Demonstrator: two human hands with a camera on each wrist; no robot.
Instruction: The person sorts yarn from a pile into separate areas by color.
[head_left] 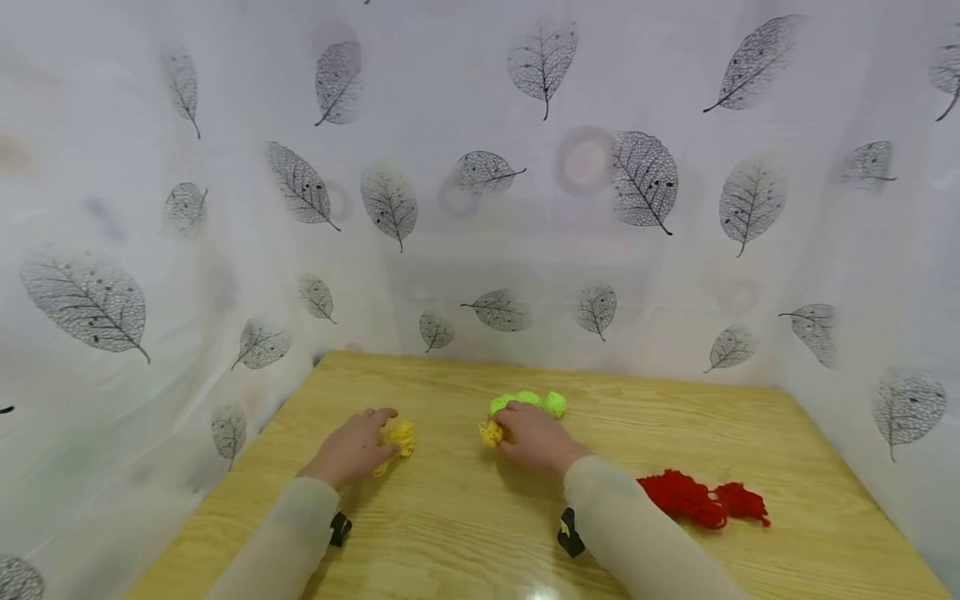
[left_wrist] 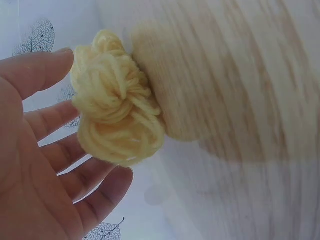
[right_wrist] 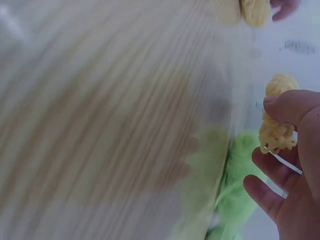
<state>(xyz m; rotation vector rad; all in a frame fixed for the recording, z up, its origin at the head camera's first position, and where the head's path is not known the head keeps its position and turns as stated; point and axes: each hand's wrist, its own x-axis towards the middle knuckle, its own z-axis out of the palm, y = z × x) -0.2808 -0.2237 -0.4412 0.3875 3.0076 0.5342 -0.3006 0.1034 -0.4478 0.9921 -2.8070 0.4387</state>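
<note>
My left hand (head_left: 356,450) is beside a bundle of yellow yarn (head_left: 401,435) on the left part of the table. In the left wrist view its fingers (left_wrist: 107,192) are spread and loosely bent at the looped yarn bundle (left_wrist: 117,100), not closed round it. Between thumb and fingers my right hand (head_left: 538,437) pinches a smaller piece of yellow yarn (head_left: 491,432). The right wrist view shows this yellow piece (right_wrist: 280,135) held off the table. Bright green yarn (head_left: 555,405) lies just behind the right hand, which hides part of it.
Red yarn (head_left: 682,496) lies on the wooden table (head_left: 450,533) to the right, partly behind the right sleeve. A pale curtain (head_left: 480,242) with leaf prints hangs along the table's back and sides. Each wrist carries a small black device (head_left: 570,533).
</note>
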